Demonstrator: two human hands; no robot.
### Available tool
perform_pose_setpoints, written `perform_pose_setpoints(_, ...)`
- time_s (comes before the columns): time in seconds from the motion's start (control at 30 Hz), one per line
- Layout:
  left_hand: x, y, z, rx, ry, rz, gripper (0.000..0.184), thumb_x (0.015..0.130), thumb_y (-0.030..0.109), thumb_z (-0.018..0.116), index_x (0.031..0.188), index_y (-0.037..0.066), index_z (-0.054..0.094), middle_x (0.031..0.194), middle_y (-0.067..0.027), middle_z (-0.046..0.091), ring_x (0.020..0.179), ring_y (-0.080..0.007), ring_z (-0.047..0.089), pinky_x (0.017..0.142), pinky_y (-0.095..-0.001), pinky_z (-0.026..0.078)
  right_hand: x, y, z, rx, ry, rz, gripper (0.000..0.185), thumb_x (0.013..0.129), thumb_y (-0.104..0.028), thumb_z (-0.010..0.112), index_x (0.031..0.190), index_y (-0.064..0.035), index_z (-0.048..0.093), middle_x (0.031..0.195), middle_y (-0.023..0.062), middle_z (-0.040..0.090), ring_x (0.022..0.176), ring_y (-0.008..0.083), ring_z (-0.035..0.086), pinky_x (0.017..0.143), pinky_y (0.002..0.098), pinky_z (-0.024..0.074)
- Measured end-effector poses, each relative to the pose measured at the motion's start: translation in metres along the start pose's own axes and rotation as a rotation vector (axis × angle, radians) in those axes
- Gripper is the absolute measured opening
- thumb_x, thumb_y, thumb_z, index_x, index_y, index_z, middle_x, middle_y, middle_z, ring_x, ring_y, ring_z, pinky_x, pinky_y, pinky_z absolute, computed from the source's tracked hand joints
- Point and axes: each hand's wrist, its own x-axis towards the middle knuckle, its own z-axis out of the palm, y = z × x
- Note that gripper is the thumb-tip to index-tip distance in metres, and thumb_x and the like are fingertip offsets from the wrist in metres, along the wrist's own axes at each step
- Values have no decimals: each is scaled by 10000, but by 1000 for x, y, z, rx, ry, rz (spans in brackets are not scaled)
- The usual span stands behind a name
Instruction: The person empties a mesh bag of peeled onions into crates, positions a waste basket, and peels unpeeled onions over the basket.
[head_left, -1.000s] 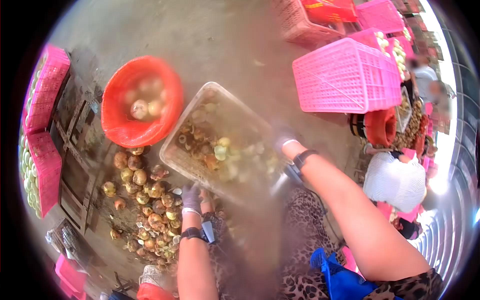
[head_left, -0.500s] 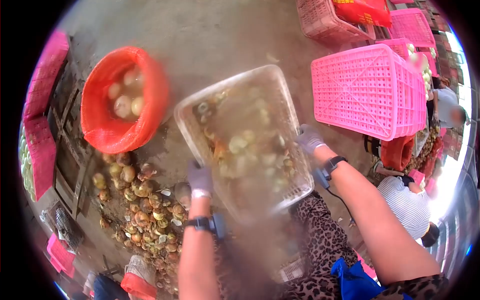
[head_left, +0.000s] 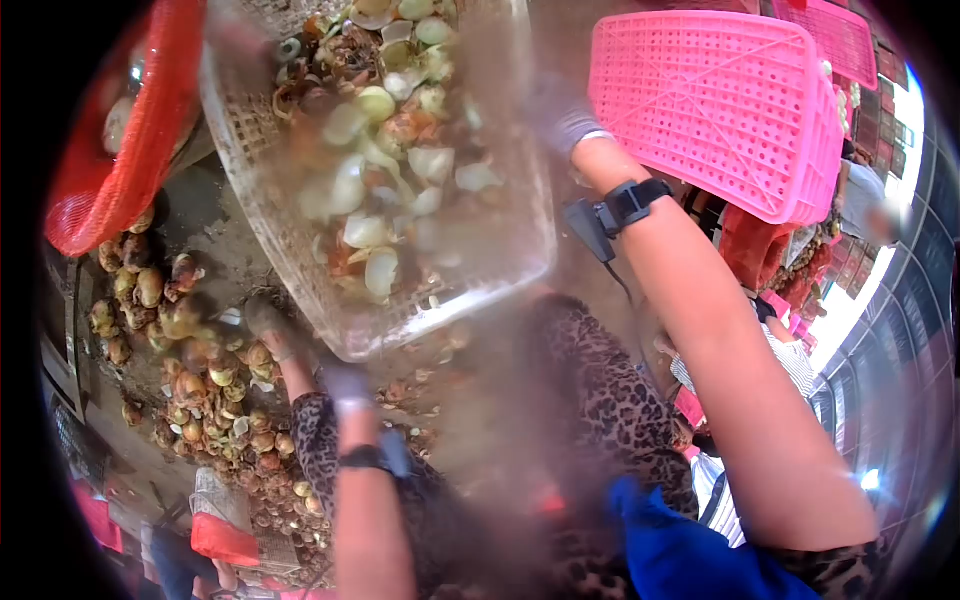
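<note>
A pale plastic basket hangs tilted in front of me with onion peels and scraps inside, some of them blurred. My right hand, gloved, is at the basket's right side; its fingers are smeared by motion. Below the basket's lower left corner is my left hand, also gloved and blurred, so its fingers cannot be made out. Unpeeled onions lie heaped on the ground to the left. At the upper left stands a red mesh-lined container with a pale onion in it.
Pink crates stand at the upper right. Behind them are a red container and co-workers, one in a striped top. At the lower left are a red-and-white sack and another person's legs. My foot is beside the onions.
The basket has moved up and left in view and appears larger. My left hand is now lower, apart from the basket's side. The red container has shifted towards the upper left edge.
</note>
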Motion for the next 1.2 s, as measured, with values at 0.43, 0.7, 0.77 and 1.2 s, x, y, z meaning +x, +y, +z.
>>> perform_pose_setpoints(0.43, 58, -28, 61, 1030, -284, 233, 328, 914, 269, 547, 1132, 68, 687, 1078, -171, 712, 1011, -334, 691, 878, -490, 534, -22, 10, 12, 254, 239, -129, 276, 900, -238, 655, 1033, 4, 662, 803, 43, 637, 728, 114, 560, 690, 289, 484)
perform_pose_setpoints(0.7, -67, -1, 18, 1064, -534, 179, 290, 838, 196, 622, 1113, 177, 712, 1123, -158, 705, 1058, -335, 677, 887, -467, 533, -153, 42, -57, 24, 51, -61, 295, 874, -188, 647, 1120, -29, 686, 894, 101, 700, 810, 158, 655, 767, 315, 522)
perform_pose_setpoints(0.77, -88, 61, -13, 1062, -224, 273, 305, 763, 213, 720, 1059, 144, 702, 1028, -147, 679, 989, -352, 651, 873, -464, 517, -220, 79, -54, -48, -58, -40, 324, 863, -215, 646, 1143, -57, 690, 1001, 151, 720, 894, 237, 698, 804, 341, 533)
perform_pose_setpoints(1.2, -217, 40, 98, 244, -668, 337, 311, 723, 126, 760, 1029, 85, 725, 1021, -136, 696, 980, -316, 652, 893, -376, 509, -519, 197, 52, -264, -758, -212, 397, 952, -213, 503, 1304, -56, 598, 1274, 144, 624, 1165, 282, 596, 1011, 388, 455)
